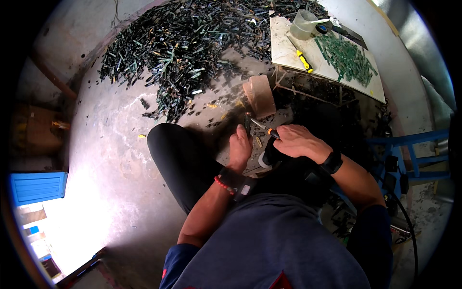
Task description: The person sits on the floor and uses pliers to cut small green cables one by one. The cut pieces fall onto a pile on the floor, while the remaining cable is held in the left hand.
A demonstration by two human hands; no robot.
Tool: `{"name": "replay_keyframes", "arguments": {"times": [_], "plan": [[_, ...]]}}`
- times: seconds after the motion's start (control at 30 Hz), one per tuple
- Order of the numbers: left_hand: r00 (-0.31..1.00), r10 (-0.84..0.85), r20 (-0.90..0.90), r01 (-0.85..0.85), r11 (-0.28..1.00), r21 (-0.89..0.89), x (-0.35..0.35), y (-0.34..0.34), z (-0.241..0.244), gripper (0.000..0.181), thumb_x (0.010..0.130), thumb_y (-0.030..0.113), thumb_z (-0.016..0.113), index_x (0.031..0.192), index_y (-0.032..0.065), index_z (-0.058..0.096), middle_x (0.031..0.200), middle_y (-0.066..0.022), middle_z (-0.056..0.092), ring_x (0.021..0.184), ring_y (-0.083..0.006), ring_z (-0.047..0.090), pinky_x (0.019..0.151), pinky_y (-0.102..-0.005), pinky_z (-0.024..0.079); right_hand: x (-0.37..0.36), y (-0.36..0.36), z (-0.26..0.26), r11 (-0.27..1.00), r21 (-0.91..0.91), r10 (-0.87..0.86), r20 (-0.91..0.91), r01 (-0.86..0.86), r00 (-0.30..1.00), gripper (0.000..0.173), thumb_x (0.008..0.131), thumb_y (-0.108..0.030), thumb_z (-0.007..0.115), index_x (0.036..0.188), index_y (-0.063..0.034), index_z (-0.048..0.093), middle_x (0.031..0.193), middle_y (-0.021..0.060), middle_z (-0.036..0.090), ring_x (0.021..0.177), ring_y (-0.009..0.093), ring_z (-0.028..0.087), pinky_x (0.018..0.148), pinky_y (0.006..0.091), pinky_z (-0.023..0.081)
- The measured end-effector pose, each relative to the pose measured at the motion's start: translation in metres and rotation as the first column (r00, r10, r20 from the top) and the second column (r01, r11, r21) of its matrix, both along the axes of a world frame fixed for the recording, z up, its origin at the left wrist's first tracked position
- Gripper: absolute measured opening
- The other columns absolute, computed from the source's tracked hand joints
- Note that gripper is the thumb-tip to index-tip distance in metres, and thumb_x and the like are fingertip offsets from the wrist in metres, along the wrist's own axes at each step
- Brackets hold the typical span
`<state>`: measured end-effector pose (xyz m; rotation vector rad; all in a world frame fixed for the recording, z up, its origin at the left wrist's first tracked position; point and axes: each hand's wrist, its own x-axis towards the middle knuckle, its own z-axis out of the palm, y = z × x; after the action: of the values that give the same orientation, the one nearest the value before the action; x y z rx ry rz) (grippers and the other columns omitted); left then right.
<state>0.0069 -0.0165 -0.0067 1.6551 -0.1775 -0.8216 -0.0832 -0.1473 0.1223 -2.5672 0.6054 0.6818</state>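
Upright in my left hand (240, 147) is a narrow dark strip-shaped piece (247, 121), its upper end showing a reddish tip. My right hand (301, 141) grips a tool with a black and orange handle (273, 133). The tool's metal shaft (258, 124) points up and left, its tip beside the dark piece; whether they touch is unclear. Beyond both hands, pinkish-brown slabs (260, 96) lie on the concrete floor. Small yellow pieces (258, 142) and dark scraps are scattered near my hands.
A large heap of dark and green strips (187, 47) covers the far floor. On a low white-topped table (283, 54) are a yellow-handled screwdriver (304, 61), a clear plastic cup (303, 25) and green strips (346, 57). A blue wooden chair (411, 139) stands right.
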Motion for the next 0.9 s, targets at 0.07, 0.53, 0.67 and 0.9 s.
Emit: {"name": "replay_keyframes", "arguments": {"times": [0.07, 0.53, 0.67, 0.9], "plan": [[0.998, -0.025, -0.049, 0.025, 1.0, -0.002, 0.0, 0.0, 0.003, 0.019, 0.09, 0.016, 0.053, 0.088, -0.001, 0.046, 0.057, -0.0108, 0.046, 0.045, -0.0198, 0.041, 0.043, -0.0364, 0.034, -0.001, -0.002, 0.0, 1.0, 0.007, 0.015, 0.007, -0.015, 1.0, 0.029, 0.079, -0.022, 0.05, 0.075, 0.0052, 0.059, 0.078, 0.0231, 0.062, 0.077, 0.039, 0.061, 0.071, 0.0442, 0.048], [0.79, -0.203, -0.579, 0.017, 0.951, -0.309, 0.006, 0.009, 0.028, 0.048, 0.095, 0.052, 0.033, 0.069, 0.0123, 0.037, 0.049, 0.0037, 0.025, 0.038, -0.0095, 0.023, 0.039, -0.026, 0.019, 0.002, -0.004, 0.024, 0.999, 0.021, -0.026, 0.005, 0.026, 1.0, 0.023, 0.077, -0.02, 0.05, 0.078, 0.0029, 0.055, 0.077, 0.0223, 0.061, 0.076, 0.04, 0.06, 0.071, 0.0451, 0.048], [0.845, -0.123, -0.52, 0.003, 0.974, -0.226, 0.005, 0.007, 0.025, 0.05, 0.094, 0.053, 0.033, 0.066, 0.0123, 0.038, 0.049, 0.0039, 0.026, 0.039, -0.0089, 0.022, 0.039, -0.0254, 0.017, 0.002, 0.003, 0.022, 0.998, -0.064, 0.001, 0.043, 0.002, 0.999, 0.023, 0.078, -0.02, 0.052, 0.08, 0.0021, 0.057, 0.077, 0.022, 0.062, 0.076, 0.039, 0.062, 0.071, 0.0453, 0.049], [0.951, -0.033, -0.307, -0.033, 0.978, -0.207, 0.008, 0.005, 0.009, 0.05, 0.094, 0.047, 0.04, 0.064, 0.0071, 0.047, 0.049, 0.0014, 0.036, 0.039, -0.0104, 0.028, 0.038, -0.0274, 0.022, -0.006, 0.007, 0.016, 0.978, -0.207, 0.055, 0.183, -0.016, 0.982, 0.023, 0.077, -0.017, 0.055, 0.087, 0.0022, 0.061, 0.08, 0.021, 0.064, 0.08, 0.035, 0.063, 0.075, 0.0454, 0.048]]}}
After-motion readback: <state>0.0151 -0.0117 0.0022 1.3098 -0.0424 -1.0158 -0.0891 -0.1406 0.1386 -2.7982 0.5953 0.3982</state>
